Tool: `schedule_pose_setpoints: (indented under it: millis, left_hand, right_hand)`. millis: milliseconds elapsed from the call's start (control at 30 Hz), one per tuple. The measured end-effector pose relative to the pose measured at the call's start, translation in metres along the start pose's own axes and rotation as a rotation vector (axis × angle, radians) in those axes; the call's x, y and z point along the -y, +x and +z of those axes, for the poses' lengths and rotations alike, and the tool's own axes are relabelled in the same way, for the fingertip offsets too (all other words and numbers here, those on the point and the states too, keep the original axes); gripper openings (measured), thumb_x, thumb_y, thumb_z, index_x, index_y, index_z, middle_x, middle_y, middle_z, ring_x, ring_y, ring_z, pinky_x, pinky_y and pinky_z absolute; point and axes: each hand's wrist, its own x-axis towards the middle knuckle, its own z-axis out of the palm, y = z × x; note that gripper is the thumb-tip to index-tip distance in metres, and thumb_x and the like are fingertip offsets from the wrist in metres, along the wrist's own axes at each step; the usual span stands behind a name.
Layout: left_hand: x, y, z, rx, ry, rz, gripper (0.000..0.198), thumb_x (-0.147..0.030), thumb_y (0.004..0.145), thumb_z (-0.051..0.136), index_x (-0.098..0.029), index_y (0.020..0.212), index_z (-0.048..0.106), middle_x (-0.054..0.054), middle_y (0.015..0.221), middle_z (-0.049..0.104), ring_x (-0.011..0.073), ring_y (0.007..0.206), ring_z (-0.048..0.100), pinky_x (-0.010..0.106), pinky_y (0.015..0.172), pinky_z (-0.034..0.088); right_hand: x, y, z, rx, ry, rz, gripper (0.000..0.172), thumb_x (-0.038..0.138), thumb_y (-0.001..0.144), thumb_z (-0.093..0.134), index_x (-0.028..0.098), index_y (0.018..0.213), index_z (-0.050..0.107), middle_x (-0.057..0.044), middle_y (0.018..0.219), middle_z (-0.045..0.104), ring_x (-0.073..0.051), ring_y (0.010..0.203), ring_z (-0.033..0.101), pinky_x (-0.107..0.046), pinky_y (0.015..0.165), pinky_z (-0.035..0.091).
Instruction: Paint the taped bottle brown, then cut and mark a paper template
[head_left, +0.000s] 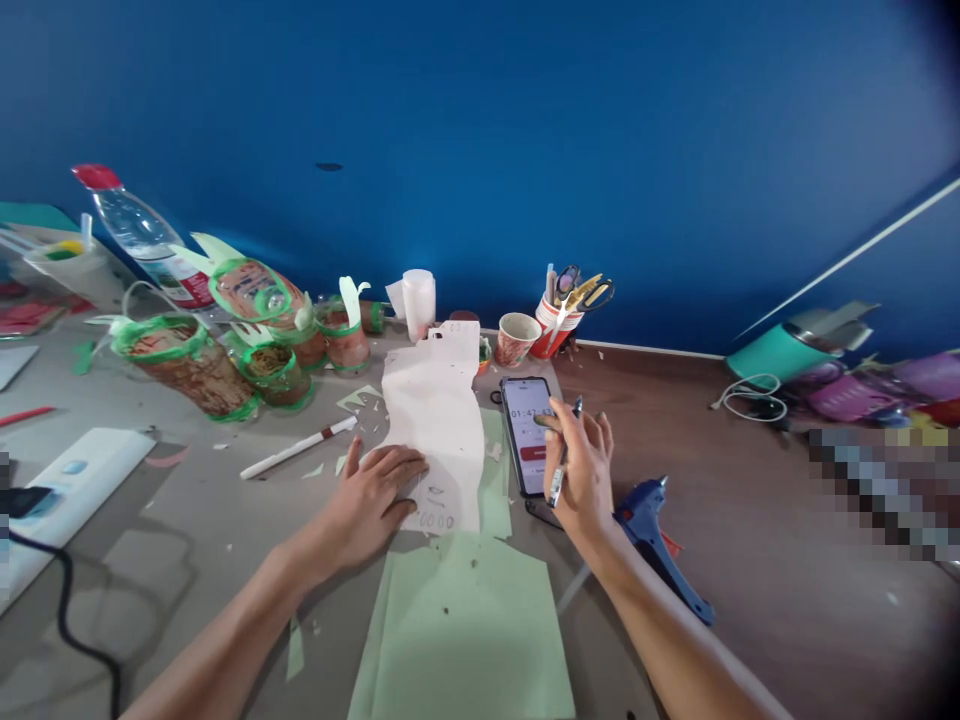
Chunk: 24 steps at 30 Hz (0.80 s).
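My left hand point(379, 487) lies flat with fingers spread on the lower left of a long white paper point(439, 410), which carries small pencilled shapes near its bottom edge. In my right hand point(583, 465) a pen point(556, 487) is gripped, its clear barrel slanting down through the fingers. That hand hovers at the right side of a phone point(524, 430) whose screen shows a running time and a red button. Beneath the white paper and nearer to me lie light green sheets point(472, 640). A blue glue gun point(656, 545) rests just right of my right wrist.
Several green-trimmed brown cups and jars point(184, 360) stand at the left, near a plastic bottle point(146, 240). A white marker point(300, 447) and paper scraps lie left of the paper. Behind the phone are a paper cup point(517, 340) and a red-striped cup point(553, 325) holding scissors.
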Motion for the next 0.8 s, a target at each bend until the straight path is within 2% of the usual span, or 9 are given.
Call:
schedule_pose_setpoints:
  millis: [133, 300, 433, 633, 733, 800]
  left_hand:
    - [-0.0001, 0.0003, -0.0004, 0.003, 0.018, -0.004, 0.033, -0.018, 0.084, 0.051, -0.024, 0.116, 0.060, 0.007, 0.123, 0.062, 0.0263, 0.119, 0.051, 0.056, 0.113, -0.002]
    - [-0.0012, 0.0009, -0.0014, 0.029, 0.023, -0.025, 0.035, -0.018, 0.084, 0.050, -0.024, 0.117, 0.060, 0.007, 0.125, 0.061, 0.0265, 0.121, 0.050, 0.057, 0.113, -0.002]
    - [-0.0028, 0.0017, -0.0027, 0.058, 0.018, -0.042, 0.036, -0.017, 0.084, 0.049, -0.024, 0.117, 0.059, 0.007, 0.126, 0.061, 0.0269, 0.122, 0.050, 0.059, 0.112, -0.002]
    - [-0.0025, 0.0015, -0.0023, 0.044, 0.024, -0.039, 0.035, -0.018, 0.083, 0.050, -0.024, 0.116, 0.060, 0.007, 0.126, 0.061, 0.0272, 0.121, 0.050, 0.057, 0.112, 0.000]
    - [-0.0008, 0.0008, -0.0006, 0.029, 0.030, -0.025, 0.035, -0.018, 0.084, 0.050, -0.025, 0.116, 0.060, 0.006, 0.125, 0.062, 0.0271, 0.120, 0.051, 0.057, 0.112, 0.000]
    - [0.0009, 0.0002, 0.0006, 0.022, 0.028, -0.021, 0.034, -0.018, 0.084, 0.050, -0.025, 0.116, 0.060, 0.006, 0.124, 0.062, 0.0272, 0.119, 0.052, 0.057, 0.112, 0.000]
  right_hand:
    - [0.0023, 0.0004, 0.0002, 0.060, -0.036, -0.011, 0.035, 0.018, 0.091, 0.040, 0.018, 0.124, 0.053, -0.012, 0.102, 0.069, -0.030, 0.116, 0.048, -0.058, 0.107, 0.025]
    - [0.0045, 0.0009, 0.0009, 0.060, -0.023, -0.003, 0.039, 0.022, 0.089, 0.045, 0.016, 0.128, 0.047, -0.012, 0.109, 0.068, -0.031, 0.117, 0.048, -0.058, 0.106, 0.026]
    - [0.0042, -0.0008, 0.0041, 0.092, -0.033, -0.037, 0.039, 0.026, 0.088, 0.049, 0.016, 0.126, 0.048, -0.010, 0.106, 0.070, -0.032, 0.119, 0.046, -0.058, 0.106, 0.024]
    - [0.0083, 0.0015, 0.0000, 0.113, -0.032, -0.072, 0.035, 0.025, 0.087, 0.052, 0.017, 0.121, 0.051, -0.008, 0.099, 0.072, -0.032, 0.111, 0.052, -0.059, 0.106, 0.023]
    - [0.0081, 0.0023, -0.0016, 0.066, 0.045, -0.059, 0.034, 0.023, 0.087, 0.052, 0.018, 0.121, 0.050, -0.009, 0.098, 0.071, -0.031, 0.108, 0.054, -0.060, 0.105, 0.024]
    - [0.0095, -0.0005, -0.0032, 0.027, 0.186, -0.034, 0.038, 0.024, 0.088, 0.050, 0.018, 0.126, 0.046, -0.010, 0.100, 0.070, -0.030, 0.106, 0.056, -0.059, 0.103, 0.028]
